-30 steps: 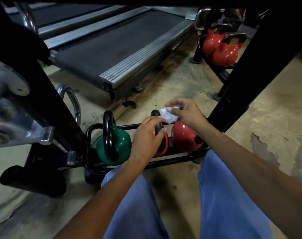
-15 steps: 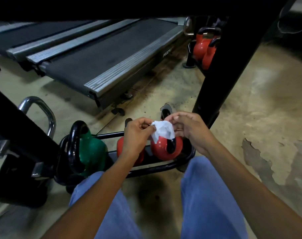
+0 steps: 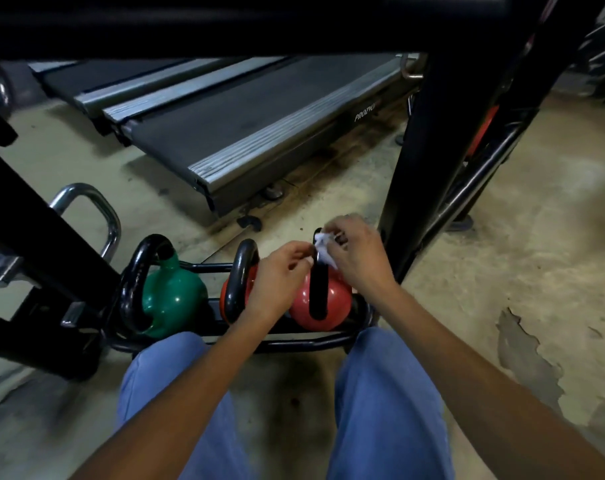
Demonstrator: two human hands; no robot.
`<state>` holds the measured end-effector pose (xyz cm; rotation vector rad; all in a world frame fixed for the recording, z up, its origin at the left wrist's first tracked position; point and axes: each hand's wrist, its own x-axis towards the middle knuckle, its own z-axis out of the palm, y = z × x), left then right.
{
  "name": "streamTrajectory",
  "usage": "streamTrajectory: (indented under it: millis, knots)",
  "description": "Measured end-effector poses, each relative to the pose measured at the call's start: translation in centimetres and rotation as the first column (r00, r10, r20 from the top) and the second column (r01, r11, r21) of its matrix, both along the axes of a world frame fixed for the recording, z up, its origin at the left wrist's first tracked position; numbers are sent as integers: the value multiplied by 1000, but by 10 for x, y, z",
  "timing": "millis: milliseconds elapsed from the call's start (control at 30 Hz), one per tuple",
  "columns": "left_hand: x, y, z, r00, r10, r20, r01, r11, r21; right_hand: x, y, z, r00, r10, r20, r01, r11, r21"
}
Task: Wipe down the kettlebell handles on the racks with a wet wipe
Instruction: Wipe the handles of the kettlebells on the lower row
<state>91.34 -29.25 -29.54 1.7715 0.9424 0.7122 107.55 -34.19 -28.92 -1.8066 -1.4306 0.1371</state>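
Nearest the camera, two knees in blue cloth trousers point(image 3: 176, 393) frame both bare forearms, which reach forward over a low black tubular steel rack point(image 3: 294, 342) on the floor. At the rack's right end sits a round red kettlebell with a black loop handle point(image 3: 335, 303), its handle standing upright. Draped over the top of that handle is a small crumpled white wet wipe point(image 3: 323, 249). The right hand point(image 3: 360, 258) has its fingers curled narrow, pinching the wipe against the handle's right side. The left hand point(image 3: 280, 271) comes in from the other side, fingers curled and tips pinching the wipe's left edge where a sliver of white shows. Partly behind the left wrist, mid-rack, stands an orange-red kettlebell with a thick black handle point(image 3: 226, 296), touched by neither hand. At the rack's left end rests a glossy green kettlebell with a black handle point(image 3: 171, 292). Just beyond the rack's right end a black square steel post point(image 3: 429, 133) rises out of view. Farther back on the worn concrete floor point(image 3: 502, 254) lies a grey-edged treadmill deck with a dark belt point(image 3: 242, 126).
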Motion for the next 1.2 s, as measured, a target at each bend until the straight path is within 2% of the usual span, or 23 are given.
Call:
streamTrajectory:
  millis: [67,133,233,333,467,567,733,867,1100,1200]
  knots:
    - [7,3,-11,956,-101,-277,173,953,249,13,25,6,999,-2,45,3,1000,-11]
    - [13,8,-13,868,-152,-472,311,908,279,23,56,12,992,-18,123,25,998,-57]
    - [18,15,-10,766,-119,-632,415,842,345,37,97,13,977,-6,212,55,973,-225]
    - [21,16,-4,671,-40,-741,484,780,396,41,123,0,969,78,235,47,875,-482]
    - [19,14,-3,578,-13,-816,556,738,383,41,138,-10,986,95,140,20,759,-650]
    - [19,10,-1,560,40,-828,568,709,419,40,145,-5,988,131,78,-33,686,-727]
    - [20,15,-9,564,38,-825,556,721,414,22,152,9,924,346,165,-71,577,-814]
    - [22,13,-5,563,22,-826,568,715,407,24,151,7,890,389,238,-47,596,-802]
    - [20,12,5,571,44,-820,607,649,458,20,133,-4,933,190,306,80,720,-689]
    - [18,10,11,584,38,-811,618,627,474,14,130,-7,945,96,313,155,713,-684]
